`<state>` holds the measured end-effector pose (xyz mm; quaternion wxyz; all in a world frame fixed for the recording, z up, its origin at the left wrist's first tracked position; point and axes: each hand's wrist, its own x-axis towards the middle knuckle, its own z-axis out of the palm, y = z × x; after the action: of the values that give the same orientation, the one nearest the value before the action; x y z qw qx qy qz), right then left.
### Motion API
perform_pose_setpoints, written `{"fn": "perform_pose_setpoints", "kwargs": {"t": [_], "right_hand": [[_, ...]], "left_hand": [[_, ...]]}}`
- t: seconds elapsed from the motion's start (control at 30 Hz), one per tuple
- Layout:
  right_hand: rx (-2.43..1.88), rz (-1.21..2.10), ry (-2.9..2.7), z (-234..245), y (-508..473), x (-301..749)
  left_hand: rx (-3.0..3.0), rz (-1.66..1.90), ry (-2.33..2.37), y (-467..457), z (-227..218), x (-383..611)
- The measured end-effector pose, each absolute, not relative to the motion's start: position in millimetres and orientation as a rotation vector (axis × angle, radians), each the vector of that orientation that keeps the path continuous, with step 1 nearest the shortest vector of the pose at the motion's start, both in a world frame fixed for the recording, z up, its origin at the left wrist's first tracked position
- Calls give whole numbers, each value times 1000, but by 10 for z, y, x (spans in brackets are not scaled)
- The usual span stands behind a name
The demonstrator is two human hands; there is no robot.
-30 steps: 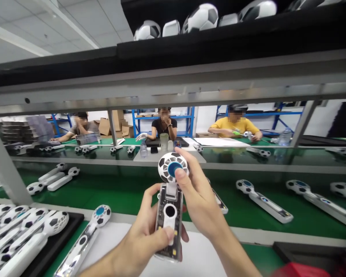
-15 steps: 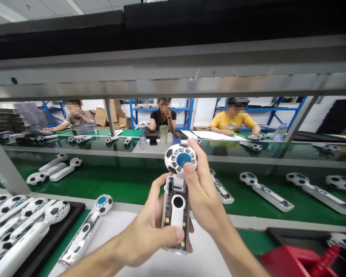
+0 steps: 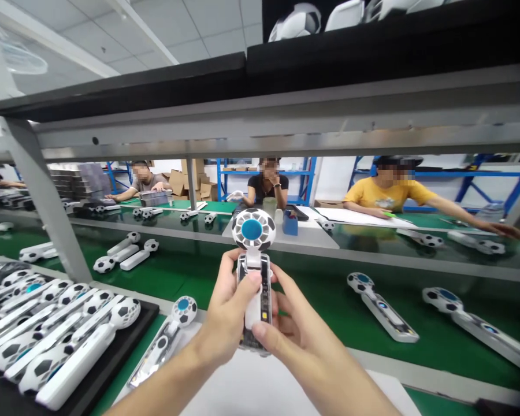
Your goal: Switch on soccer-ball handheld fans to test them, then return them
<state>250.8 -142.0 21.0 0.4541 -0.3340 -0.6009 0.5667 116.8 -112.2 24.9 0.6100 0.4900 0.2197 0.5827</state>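
I hold a small hand-held fan (image 3: 253,254) upright in front of me. Its round head has a football pattern with a blue centre, and its handle is see-through with a white button strip. My left hand (image 3: 227,315) wraps the handle from the left, thumb pressed on the white strip. My right hand (image 3: 294,335) grips the lower handle from the right, thumb against its bottom end. Another fan of the same kind (image 3: 164,341) lies on the white mat (image 3: 260,393) below my hands.
A black tray (image 3: 125,341) at the left holds several white football-headed fans. More fans lie on the green belt (image 3: 329,312), one at the right (image 3: 381,306). A grey post (image 3: 47,202) and shelf rail cross the view. Three people sit at the far table.
My right hand has left the fan's head and dropped to the lower handle. My left thumb slid up the white strip. The view turned left and tilted up.
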Motion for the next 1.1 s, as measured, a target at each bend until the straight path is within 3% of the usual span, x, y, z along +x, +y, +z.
{"fn": "perform_pose_setpoints", "kwargs": {"t": [0.37, 0.6, 1.1], "right_hand": [[-651, 1432, -1322, 90, -1419, 2410], [-744, 1293, -1450, 47, -1440, 2365], [-1101, 662, -1843, -44, -1516, 2418]], "left_hand": [[1254, 1122, 453, -1151, 330, 1040], [1291, 1383, 413, -1139, 234, 1060], [1090, 1104, 96, -1037, 282, 1061]]}}
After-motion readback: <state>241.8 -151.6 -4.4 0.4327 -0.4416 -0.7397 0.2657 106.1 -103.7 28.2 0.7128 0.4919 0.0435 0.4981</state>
